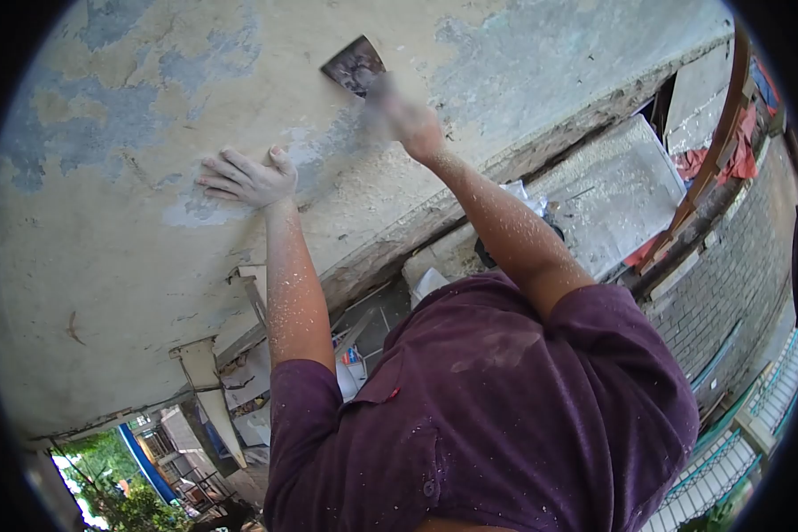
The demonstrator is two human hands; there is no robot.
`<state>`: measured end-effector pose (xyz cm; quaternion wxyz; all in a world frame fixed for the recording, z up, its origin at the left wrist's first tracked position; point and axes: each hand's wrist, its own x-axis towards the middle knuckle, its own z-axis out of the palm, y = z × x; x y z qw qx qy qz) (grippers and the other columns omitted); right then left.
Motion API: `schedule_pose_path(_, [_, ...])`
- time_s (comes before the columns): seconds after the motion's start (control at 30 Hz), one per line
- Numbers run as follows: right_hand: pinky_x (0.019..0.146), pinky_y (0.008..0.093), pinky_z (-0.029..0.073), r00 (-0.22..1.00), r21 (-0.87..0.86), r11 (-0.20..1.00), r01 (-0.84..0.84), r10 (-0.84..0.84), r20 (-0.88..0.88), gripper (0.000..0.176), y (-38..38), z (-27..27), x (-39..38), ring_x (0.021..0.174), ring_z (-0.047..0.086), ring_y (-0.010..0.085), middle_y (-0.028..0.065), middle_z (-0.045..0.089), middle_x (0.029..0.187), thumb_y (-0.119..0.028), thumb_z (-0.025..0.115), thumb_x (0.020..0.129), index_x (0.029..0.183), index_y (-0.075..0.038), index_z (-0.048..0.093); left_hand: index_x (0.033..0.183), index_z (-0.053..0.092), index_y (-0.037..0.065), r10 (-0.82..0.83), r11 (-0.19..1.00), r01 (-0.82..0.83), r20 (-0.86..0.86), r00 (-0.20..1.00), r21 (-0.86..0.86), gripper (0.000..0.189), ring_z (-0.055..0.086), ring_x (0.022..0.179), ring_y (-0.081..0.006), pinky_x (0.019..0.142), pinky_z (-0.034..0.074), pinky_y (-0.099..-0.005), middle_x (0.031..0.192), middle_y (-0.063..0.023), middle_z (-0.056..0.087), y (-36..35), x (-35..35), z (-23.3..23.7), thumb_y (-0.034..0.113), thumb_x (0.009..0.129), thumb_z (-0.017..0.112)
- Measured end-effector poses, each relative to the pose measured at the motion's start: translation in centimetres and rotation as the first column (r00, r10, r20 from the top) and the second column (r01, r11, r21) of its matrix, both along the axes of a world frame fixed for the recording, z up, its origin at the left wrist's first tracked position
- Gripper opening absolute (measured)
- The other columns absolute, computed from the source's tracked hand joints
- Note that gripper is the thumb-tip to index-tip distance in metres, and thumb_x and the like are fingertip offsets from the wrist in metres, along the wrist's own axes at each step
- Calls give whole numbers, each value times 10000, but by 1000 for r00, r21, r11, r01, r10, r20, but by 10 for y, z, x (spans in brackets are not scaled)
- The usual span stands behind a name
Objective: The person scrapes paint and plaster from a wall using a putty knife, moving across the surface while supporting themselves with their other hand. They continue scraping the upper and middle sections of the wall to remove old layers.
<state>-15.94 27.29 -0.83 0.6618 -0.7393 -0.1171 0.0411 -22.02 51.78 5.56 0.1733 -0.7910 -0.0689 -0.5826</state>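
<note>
Scraper (356, 64): head view, near the top middle; its broad dark blade lies against the plastered surface (106, 266)
Scraper's long axis: slanted, running from the right hand up and to the left; the blade's wide edge points to the upper left of the picture, the handle end to the lower right
Right hand (408, 120): blurred, fingers drawn together in a fist clamped on the scraper's handle, which is hidden inside it; the arm stretches out from the shirt
Left hand (246, 177): open, fingers apart and pointing left, palm pressed flat on the plastered surface, down and to the left of the blade and apart from it; it holds nothing
Plastered surface: pale cream with blue-grey patches, rough around both hands, with a broken edge running on a slant below them
Purple shirt (505, 417): fills the lower middle, speckled with white flecks, as are both forearms
Brick wall (736, 275): grey, at the right edge
Trees (106, 461): green, in the lower left corner
</note>
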Motion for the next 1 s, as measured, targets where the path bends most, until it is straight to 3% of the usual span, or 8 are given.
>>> schedule_pose_path(0.07, [653, 385, 441, 999, -41, 998, 41, -42, -33, 519, -18, -41, -9, 703, 612, 312, 263, 585, 755, -517, 466, 899, 1052, -52, 636, 1454, 140, 32, 0, 1000, 0, -11, 1000, 9, 754, -7, 1360, -499, 1062, 4, -624, 1506, -229, 72, 2, 0, 1, 549, 914, 239])
schedule_pose_path(0.17, [537, 335, 403, 977, -171, 971, 167, -186, -101, 534, -35, -154, -35, 552, 506, 148, 76, 505, 536, -465, 478, 915, 719, 13, 612, 1456, 130, 38, 16, 1000, -16, -17, 1000, 14, 750, -10, 1359, -499, 1060, 3, -627, 1507, -226, 64, 2, -4, 0, 550, 916, 228])
schedule_pose_path(0.33, [495, 318, 381, 967, -54, 989, 140, -149, -209, 551, -36, -124, -32, 485, 484, 134, 39, 490, 511, -469, 488, 914, 608, -18, 568, 1458, 125, 41, 16, 998, -15, -17, 1000, 65, 747, -11, 1358, -501, 1060, 7, -627, 1507, -228, 64, 5, 0, 3, 547, 918, 229])
schedule_pose_path(0.43, [491, 314, 382, 961, 166, 971, 173, -129, -245, 546, -30, -126, 0, 483, 487, 137, 33, 493, 512, -473, 488, 914, 621, -19, 571, 1447, 132, 10, 24, 1000, -24, -42, 999, 7, 799, -3, 1342, -538, 1033, 27, -662, 1496, -262, 56, 0, -4, -7, 575, 898, 265])
schedule_pose_path(0.5, [498, 317, 392, 981, 100, 980, 174, -163, -110, 520, -36, -135, -11, 487, 493, 146, 48, 491, 512, -450, 476, 923, 684, -4, 592, 1443, 141, 4, -2, 1000, 1, -42, 999, -10, 804, -4, 1342, -538, 1031, 33, -664, 1494, -265, 65, 4, -3, -2, 581, 898, 267])
schedule_pose_path(0.6, [641, 392, 441, 984, -19, 985, 170, -171, -45, 493, -30, -146, -33, 649, 596, 263, 249, 583, 713, -458, 466, 917, 1036, -8, 628, 1451, 145, 25, 22, 999, -22, -9, 1000, 27, 764, 1, 1355, -510, 1062, 14, -623, 1502, -239, 77, 0, -1, 1, 557, 911, 246])
schedule_pose_path(0.73, [626, 390, 438, 994, 5, 997, 83, -82, -71, 518, -10, -80, 4, 625, 582, 274, 254, 552, 688, -475, 466, 910, 964, 14, 630, 1449, 152, 22, 29, 998, -28, -10, 1000, 56, 764, 4, 1355, -511, 1064, 16, -619, 1501, -240, 80, 1, -5, -1, 555, 910, 251])
schedule_pose_path(1.0, [608, 391, 427, 974, -50, 975, 214, -218, -69, 554, -36, -127, -15, 606, 561, 263, 202, 536, 622, -499, 473, 900, 884, 33, 623, 1442, 174, 13, 32, 999, -32, 9, 999, 36, 769, 17, 1357, -506, 1063, 24, -623, 1497, -245, 93, -1, 0, 1, 563, 910, 250])
